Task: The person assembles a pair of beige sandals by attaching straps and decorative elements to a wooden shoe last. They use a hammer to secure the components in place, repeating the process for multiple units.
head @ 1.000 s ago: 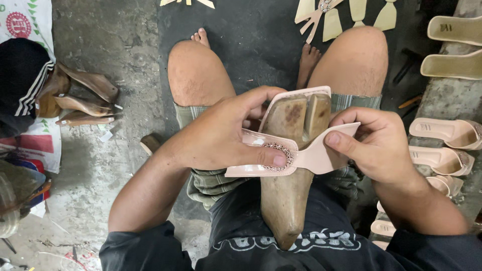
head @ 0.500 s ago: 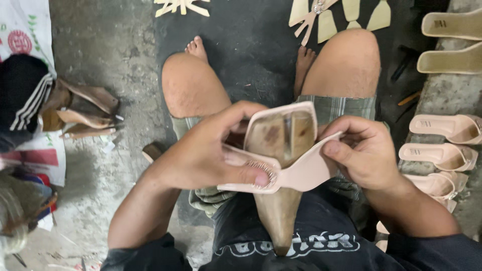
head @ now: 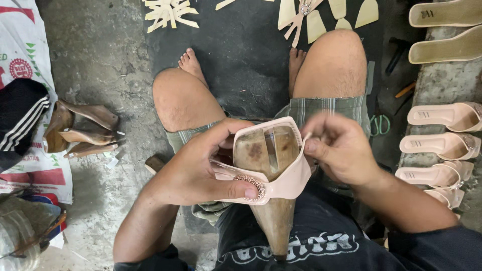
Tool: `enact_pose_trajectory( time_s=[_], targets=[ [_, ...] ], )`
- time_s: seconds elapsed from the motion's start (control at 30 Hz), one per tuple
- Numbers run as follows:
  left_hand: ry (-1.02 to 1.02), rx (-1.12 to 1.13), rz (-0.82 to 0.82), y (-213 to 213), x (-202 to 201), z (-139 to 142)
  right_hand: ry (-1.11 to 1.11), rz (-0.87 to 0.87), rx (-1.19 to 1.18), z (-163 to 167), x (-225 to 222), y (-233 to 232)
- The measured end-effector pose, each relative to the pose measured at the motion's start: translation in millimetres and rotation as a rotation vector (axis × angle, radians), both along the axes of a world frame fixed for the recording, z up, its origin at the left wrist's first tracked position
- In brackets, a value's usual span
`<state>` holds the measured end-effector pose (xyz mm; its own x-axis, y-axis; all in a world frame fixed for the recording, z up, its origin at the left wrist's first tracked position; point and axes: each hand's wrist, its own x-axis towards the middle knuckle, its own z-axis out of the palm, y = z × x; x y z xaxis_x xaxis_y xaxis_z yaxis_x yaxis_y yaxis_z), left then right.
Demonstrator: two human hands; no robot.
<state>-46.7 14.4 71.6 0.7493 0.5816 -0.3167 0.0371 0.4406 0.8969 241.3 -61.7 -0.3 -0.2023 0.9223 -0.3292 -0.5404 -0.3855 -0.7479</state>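
Now I am holding the pink strap down over the brown wooden shoe form between my knees so it is not slipping; my left hand is pressing its sparkly ring with the thumb; my right hand is pinching the strap's edge tight, pulling it snug.

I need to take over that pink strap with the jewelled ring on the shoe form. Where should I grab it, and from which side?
Probably best at the free end of the pink strap, on the right edge of the shoe form, coming in from the right. The right hand pinches there already. The left hand has its thumb pressing the jewelled ring, so the front is taken.
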Motion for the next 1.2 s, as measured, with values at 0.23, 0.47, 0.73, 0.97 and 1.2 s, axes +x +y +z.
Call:
enact_pose_trajectory(
  time_s=[0.23,0.47,0.73,0.97,1.2],
  targets=[
    [0.075,0.141,-0.007,1.6,6.1,0.2,-0.750,0.070,0.325,12.4,-8.4,-19.0],
    [0.027,0.201,-0.007,7.4,23.4,8.8,-0.249,0.271,0.154,38.3,11.8,14.2],
    [-0.039,0.215,0.214,-29.4,44.4,-20.5,-0.395,0.254,-0.014,49.6,32.6,6.7],
    [-0.374,-0.167,0.362,-54.0,46.2,-33.4,-0.273,0.169,0.075,55.5,25.7,8.0],
    [-0.304,-0.100,0.389,-52.0,48.5,-48.3,-0.277,0.291,0.163,52.2,27.2,17.1]
  ],
)
